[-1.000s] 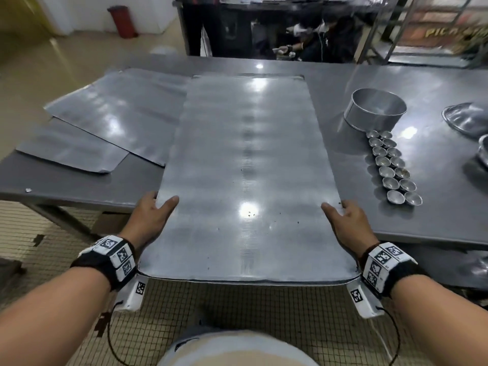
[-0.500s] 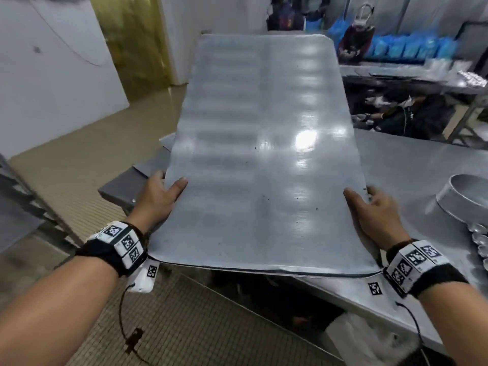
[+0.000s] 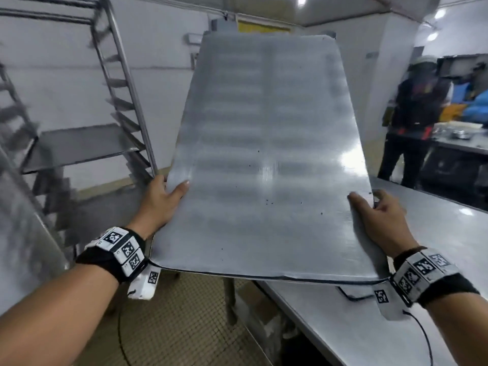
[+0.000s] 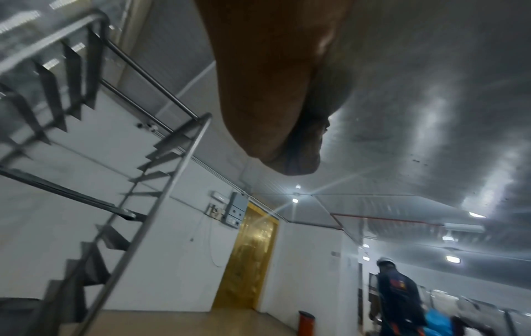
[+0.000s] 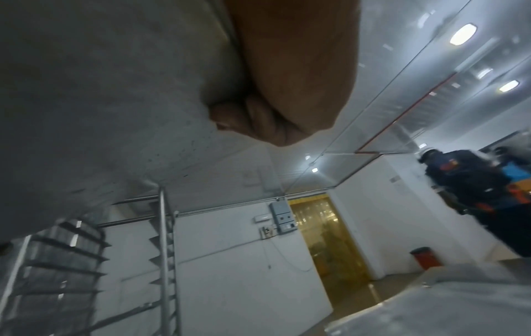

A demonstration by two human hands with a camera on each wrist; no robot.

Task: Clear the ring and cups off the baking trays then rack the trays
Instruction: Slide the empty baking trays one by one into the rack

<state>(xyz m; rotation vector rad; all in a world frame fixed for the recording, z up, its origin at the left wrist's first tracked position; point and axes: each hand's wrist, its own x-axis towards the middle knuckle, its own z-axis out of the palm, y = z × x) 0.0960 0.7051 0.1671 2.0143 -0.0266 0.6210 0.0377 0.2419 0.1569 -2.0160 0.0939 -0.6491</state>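
Observation:
A large flat metal baking tray (image 3: 264,159) is held in the air in front of me, its far end tilted up. My left hand (image 3: 161,199) grips its left edge, thumb on top. On the right edge my right hand (image 3: 377,215) grips the same way. From below, the left wrist view shows the tray's underside (image 4: 431,91) over the left hand (image 4: 273,102); the right wrist view shows the underside (image 5: 100,102) beside the right hand (image 5: 287,91). The tray rack (image 3: 111,75) stands to the left with one tray (image 3: 79,146) in it. No ring or cups are in view.
The steel table (image 3: 396,313) runs along the lower right, its corner under the tray. A person in dark clothes (image 3: 412,122) stands at the far right by another counter. A yellow strip-curtain doorway (image 4: 247,261) and a red bin (image 5: 425,258) lie ahead.
Both hands have lifted the tray off the table and swung it left toward the rack. My view turned left too; the ring and cups dropped out of sight.

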